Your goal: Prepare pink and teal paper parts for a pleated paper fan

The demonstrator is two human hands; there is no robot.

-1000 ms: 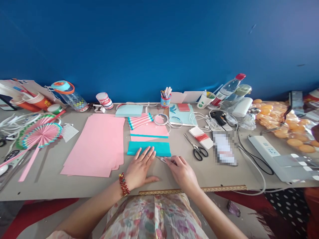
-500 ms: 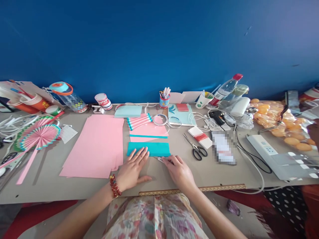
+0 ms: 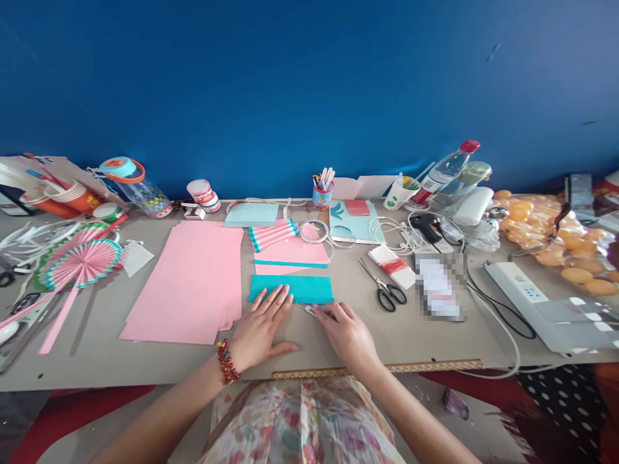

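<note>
A folded teal strip of paper lies crosswise on the table in front of me. My left hand rests flat on its left part, fingers spread and pressing the near edge. At the near right edge of the strip, my right hand is closed around a small pale utility knife. Its thin tip points left, close along the paper's edge; my fingers hide the rest. Just beyond lies pink paper with a teal band, and pleated pink and teal paper sits on top of it.
Pink sheets are stacked at left, beside a round paper fan. Scissors, red thread on a white card, tape rolls and a glue gun lie to the right. A power strip sits farther right.
The whole view has shifted slightly, so things appear a little farther right. The knife tip shows slightly farther left of my right hand. My left hand stays on the teal paper.
</note>
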